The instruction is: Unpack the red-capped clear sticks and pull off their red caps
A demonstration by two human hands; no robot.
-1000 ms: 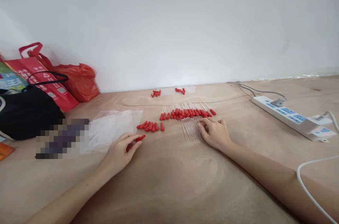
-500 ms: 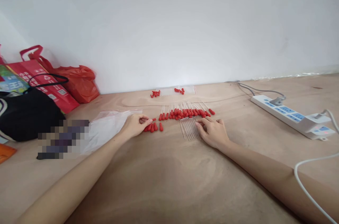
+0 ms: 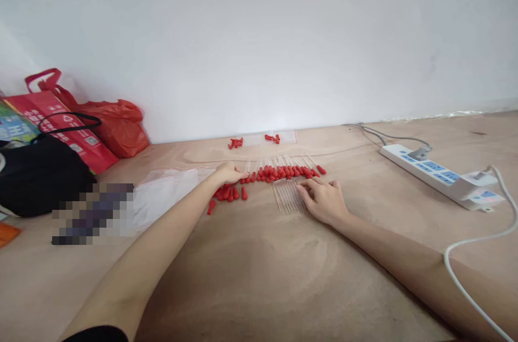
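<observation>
Fingers point(image 3: 242, 175) of the left hand point(image 3: 229, 173) stretch out close together and touch the left end of the row of droppers point(image 3: 289, 171); whether they pinch anything cannot be told. Each dropper in that row is a thin clear tube capped with a red rubber bulb, laid side by side with the bulbs toward the person. Loose red bulbs point(image 3: 231, 194) lie in a small heap just below the row's left end, under the left hand, and one stray bulb point(image 3: 210, 207) lies a little nearer. Bare clear tubes point(image 3: 286, 195) lie just below the row's middle. The right hand point(image 3: 324, 200) rests palm down at their right edge, fingers loosely spread and touching them, closed on nothing. Clear zip bags point(image 3: 170, 192) lie left of the row, a white power strip point(image 3: 439, 176) well to its right.
</observation>
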